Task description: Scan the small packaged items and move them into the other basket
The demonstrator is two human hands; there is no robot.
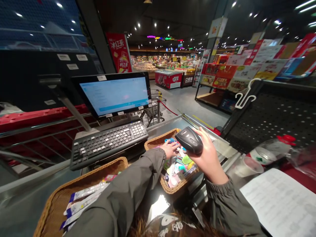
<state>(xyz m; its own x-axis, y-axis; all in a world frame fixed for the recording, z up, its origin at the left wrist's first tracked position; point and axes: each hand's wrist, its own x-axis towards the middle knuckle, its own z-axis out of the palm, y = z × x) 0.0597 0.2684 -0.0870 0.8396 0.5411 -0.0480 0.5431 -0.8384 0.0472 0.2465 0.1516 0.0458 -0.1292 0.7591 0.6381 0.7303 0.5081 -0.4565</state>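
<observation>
My right hand (208, 158) is wrapped round a black handheld barcode scanner (189, 140), holding it above a wicker basket (170, 190). In that basket lies a jumble of small, colourful packaged goods (181, 166), among them a green piece (187, 160). My left hand (170, 149) reaches into the basket's left side, fingers stretched over the packets near a blue item (170, 141). Part of its fingertips is hard to make out beside the scanner. Nearer to me on the left, a second wicker basket (53, 200) holds several long, slim packets (85, 200).
A black keyboard (111, 140) and a lit monitor (116, 95) stand left of the baskets on the metal counter (22, 204). To the right are a printed sheet (281, 200), a plastic cup (249, 166) and a black perforated panel (278, 115) with a white hanger (247, 95).
</observation>
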